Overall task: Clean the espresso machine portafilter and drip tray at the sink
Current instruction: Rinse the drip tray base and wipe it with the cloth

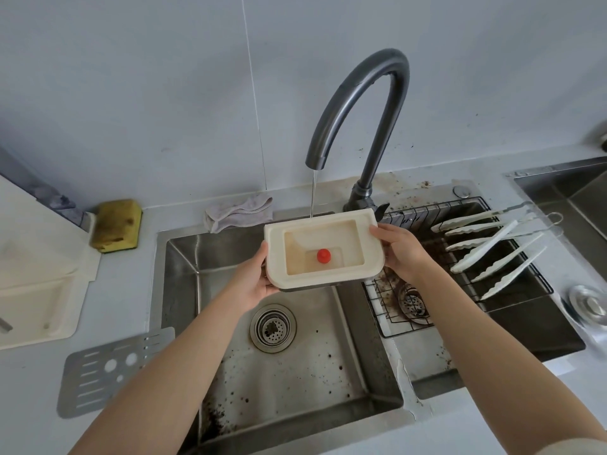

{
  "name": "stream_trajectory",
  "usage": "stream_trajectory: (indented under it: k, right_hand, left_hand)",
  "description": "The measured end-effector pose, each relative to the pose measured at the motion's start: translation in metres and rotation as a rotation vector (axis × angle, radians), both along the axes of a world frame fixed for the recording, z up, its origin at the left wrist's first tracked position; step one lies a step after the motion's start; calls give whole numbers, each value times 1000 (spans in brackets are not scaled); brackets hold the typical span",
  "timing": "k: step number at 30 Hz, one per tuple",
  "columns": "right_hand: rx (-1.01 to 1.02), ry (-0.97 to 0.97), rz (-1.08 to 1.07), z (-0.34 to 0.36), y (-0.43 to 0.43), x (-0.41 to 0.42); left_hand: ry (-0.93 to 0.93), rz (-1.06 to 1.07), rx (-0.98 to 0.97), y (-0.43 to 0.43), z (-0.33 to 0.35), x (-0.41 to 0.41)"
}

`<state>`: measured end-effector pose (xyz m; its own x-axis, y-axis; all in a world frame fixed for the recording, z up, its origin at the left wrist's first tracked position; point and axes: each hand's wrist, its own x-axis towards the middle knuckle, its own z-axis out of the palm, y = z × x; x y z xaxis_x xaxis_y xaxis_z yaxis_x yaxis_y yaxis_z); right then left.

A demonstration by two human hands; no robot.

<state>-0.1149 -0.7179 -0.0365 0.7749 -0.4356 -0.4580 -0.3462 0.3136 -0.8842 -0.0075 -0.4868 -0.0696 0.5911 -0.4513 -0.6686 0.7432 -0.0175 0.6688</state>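
Drip tray (pixel 275 257) is over the left sink (pixel 184 274) basin; the faucet (pixel 361 93) stream lands on its far rim. Left hand (pixel 253 280) grips the left edge, right hand (pixel 400 251) the right edge. Thumbs on the top rim, fingers curled underneath. Red float (pixel 324 256) inside.

faucet (pixel 336 110) arches over tray (pixel 275 257), L basin (pixel 295 372) open below
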Motion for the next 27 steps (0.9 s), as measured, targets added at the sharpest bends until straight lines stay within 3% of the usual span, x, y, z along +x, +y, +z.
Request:
stream_trajectory:
  k: [27]
  right_hand:
    - [21,-329,73,12,-2,17]
  left_hand:
    - [-287,-90,-150,2,20,33]
